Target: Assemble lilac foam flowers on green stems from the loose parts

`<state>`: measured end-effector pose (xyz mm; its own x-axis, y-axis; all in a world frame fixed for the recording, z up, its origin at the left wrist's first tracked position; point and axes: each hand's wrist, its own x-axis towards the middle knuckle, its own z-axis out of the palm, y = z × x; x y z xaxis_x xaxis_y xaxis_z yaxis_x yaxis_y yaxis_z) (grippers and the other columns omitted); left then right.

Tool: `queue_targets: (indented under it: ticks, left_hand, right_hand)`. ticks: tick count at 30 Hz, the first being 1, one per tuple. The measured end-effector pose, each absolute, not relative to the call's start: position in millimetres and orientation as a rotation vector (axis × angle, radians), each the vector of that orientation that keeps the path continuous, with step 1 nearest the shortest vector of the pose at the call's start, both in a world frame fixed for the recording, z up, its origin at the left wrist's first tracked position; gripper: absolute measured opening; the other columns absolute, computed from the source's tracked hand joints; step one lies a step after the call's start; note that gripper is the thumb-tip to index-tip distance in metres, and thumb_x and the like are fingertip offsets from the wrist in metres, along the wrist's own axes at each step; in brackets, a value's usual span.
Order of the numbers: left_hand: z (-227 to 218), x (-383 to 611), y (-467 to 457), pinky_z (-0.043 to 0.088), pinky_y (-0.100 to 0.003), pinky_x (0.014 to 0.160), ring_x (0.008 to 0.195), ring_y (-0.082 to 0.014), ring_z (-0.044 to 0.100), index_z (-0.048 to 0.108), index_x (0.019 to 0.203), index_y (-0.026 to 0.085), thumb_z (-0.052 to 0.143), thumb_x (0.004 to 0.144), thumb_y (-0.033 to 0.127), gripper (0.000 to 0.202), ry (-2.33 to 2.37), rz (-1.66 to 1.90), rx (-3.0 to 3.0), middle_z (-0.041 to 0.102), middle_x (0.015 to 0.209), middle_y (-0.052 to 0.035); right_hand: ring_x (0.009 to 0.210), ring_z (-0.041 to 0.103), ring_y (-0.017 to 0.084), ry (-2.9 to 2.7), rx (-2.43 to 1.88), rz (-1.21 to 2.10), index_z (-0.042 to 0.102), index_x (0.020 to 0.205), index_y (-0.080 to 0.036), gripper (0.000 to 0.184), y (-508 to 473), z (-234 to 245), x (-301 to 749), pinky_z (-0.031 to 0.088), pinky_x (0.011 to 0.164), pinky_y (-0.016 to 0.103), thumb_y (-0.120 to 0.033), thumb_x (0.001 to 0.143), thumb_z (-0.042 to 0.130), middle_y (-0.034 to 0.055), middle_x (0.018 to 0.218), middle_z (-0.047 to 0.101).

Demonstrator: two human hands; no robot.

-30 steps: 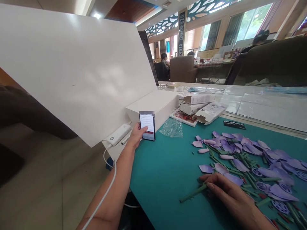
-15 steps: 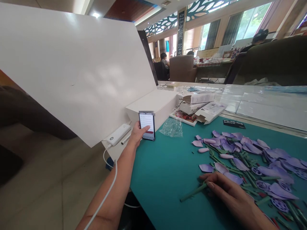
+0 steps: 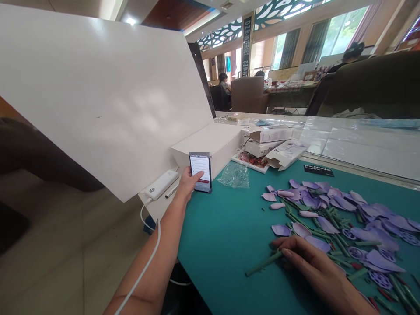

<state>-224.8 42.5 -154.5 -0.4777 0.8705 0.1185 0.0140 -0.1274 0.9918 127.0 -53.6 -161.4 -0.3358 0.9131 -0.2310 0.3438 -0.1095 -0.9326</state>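
My left hand (image 3: pixel 189 180) is closed around a smartphone (image 3: pixel 201 178), its thumb lying over the lit screen, which carries lines of text too small to read. The phone stands upright at the left edge of the green mat (image 3: pixel 210 227), in front of a white box. Between the thumb and fingers of my right hand (image 3: pixel 305 258) is a green plastic stem (image 3: pixel 262 265), lying low over the mat and slanting toward the lower left. Right beside that hand spreads a pile of purple petals (image 3: pixel 311 199), with green stems and small red pieces among them.
A white box (image 3: pixel 206 140) stands behind the phone below a large white board (image 3: pixel 108 96). Crumpled clear plastic (image 3: pixel 234 175), opened cartons (image 3: pixel 288 154) and a black card (image 3: pixel 318 170) lie farther back. A power bank (image 3: pixel 161 183) with a white cable rests at left. People sit beyond.
The view has shifted very slightly. Both hands keep their holds on the phone and the stem, and nothing else has visibly moved.
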Motion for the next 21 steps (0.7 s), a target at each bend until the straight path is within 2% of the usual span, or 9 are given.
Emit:
queue_targets:
  ticks: [4,7,12,15,21]
  left_hand:
    - [-152.5,-224.4,40.5,0.053,-0.042,0.084,0.094,-0.0254,0.067,0.055,0.1,0.017,0.076,0.067,0.042,0.046,1.449,1.668,1.018,0.071,0.099,-0.0078]
    - [-152.4,-224.8,39.0,0.052,-0.043,0.085,0.096,-0.026,0.066,0.054,0.101,0.017,0.077,0.066,0.043,0.049,1.438,1.651,1.034,0.07,0.101,-0.0079]
    - [-152.4,-224.5,35.4,0.052,-0.044,0.085,0.09,-0.0252,0.067,0.053,0.103,0.018,0.083,0.056,0.031,0.057,1.469,1.576,1.07,0.07,0.101,-0.0076]
    - [-152.5,-224.4,33.9,0.052,-0.043,0.083,0.086,-0.0239,0.068,0.052,0.104,0.017,0.083,0.056,0.026,0.058,1.509,1.543,1.088,0.07,0.098,-0.0073]
    - [-157.2,-227.0,36.5,0.052,-0.04,0.083,0.091,-0.0241,0.067,0.053,0.105,0.018,0.083,0.056,0.024,0.057,1.588,1.539,1.126,0.069,0.102,-0.0081]
  right_hand:
    - [0.088,0.063,0.028,-1.666,-1.392,1.489,0.065,0.07,-0.023,0.056,-53.7,-160.8,128.0,0.054,0.067,0.032,-0.078,0.064,0.056,0.0105,0.103,0.069]
    - [0.088,0.063,0.027,-1.669,-1.383,1.477,0.065,0.071,-0.023,0.055,-53.9,-167.9,130.6,0.054,0.068,0.032,-0.077,0.067,0.055,0.0099,0.104,0.068]
    - [0.093,0.062,0.027,-1.663,-1.389,1.457,0.066,0.075,-0.024,0.051,-53.5,-175.3,132.8,0.053,0.067,0.03,-0.074,0.071,0.054,0.0095,0.106,0.068]
    - [0.093,0.062,0.029,-1.676,-1.411,1.484,0.065,0.072,-0.022,0.054,-52.8,-168.9,130.7,0.053,0.068,0.032,-0.076,0.066,0.056,0.0111,0.105,0.068]
    - [0.089,0.063,0.028,-1.673,-1.379,1.424,0.063,0.066,-0.023,0.049,-53.2,-161.6,127.7,0.053,0.065,0.031,-0.072,0.067,0.058,0.0105,0.099,0.069]
